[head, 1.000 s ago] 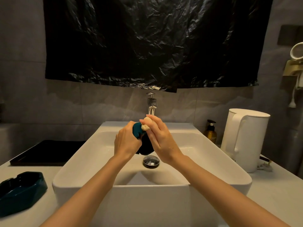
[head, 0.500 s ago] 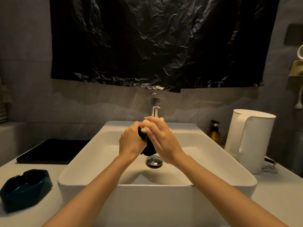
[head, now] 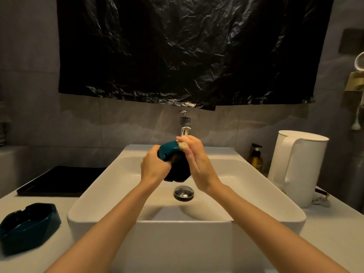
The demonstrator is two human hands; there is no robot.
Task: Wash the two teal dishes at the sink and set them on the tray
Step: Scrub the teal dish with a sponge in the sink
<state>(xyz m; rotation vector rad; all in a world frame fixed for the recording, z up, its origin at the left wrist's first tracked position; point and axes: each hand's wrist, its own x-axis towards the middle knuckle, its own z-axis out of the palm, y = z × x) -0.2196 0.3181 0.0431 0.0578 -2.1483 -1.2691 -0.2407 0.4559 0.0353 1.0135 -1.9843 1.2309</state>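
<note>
Since 0.5 s ago the teal dish (head: 167, 151) has tipped, so more of its teal side shows btwn the hands. L hand (head: 154, 168) grips the dish from its left side, fingers curled round it. R hand (head: 199, 164) pinches a pale scrub pad (head: 183, 146) at the fingertips, pressed on the dish's top edge. Both hands are over the white sink (head: 118, 194), w/ the drain (head: 183, 192) just below them and the faucet (head: 185, 125) just behind. 2nd teal dish (head: 29, 223) sits on the counter, well left of and below the L hand. Black tray (head: 59, 180) lies left of the L hand, apart from it. Right of the R hand: amber pump bottle (head: 255, 159), label too small to read, and a white kettle (head: 295, 168).
</note>
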